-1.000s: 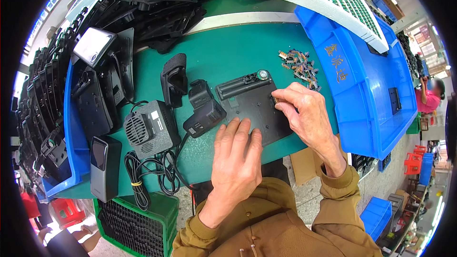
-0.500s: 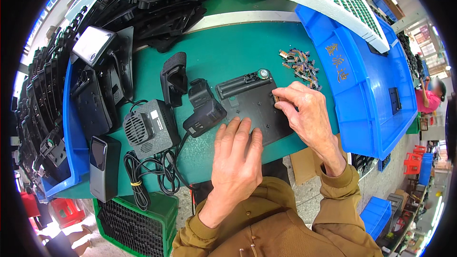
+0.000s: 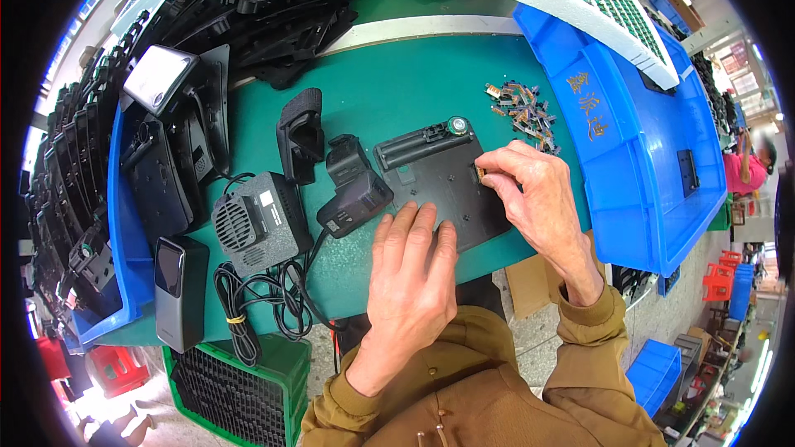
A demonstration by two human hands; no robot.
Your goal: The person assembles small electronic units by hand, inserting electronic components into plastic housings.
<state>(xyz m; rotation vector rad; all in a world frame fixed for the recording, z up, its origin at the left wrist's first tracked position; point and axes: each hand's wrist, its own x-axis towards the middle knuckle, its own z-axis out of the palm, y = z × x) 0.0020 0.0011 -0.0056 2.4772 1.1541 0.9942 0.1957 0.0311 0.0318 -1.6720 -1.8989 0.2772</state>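
Green table (image 3: 397,79), black panel (image 3: 443,190) lying on it, small part (image 3: 479,172) at the panel's right edge.
The panel could slide if the left hand (image 3: 411,273), palm down, fingers grasping nothing, pressed too lightly; the small part could slip if the right hand (image 3: 537,194), angled in from the right and pinching it between thumb and forefinger, pushed crookedly.

we see left hand (image 3: 411,280) palm down, fingers (image 3: 400,233) extended forward, right hand (image 3: 538,194) turned inward, thumb (image 3: 502,188) and forefinger (image 3: 500,161) pinched
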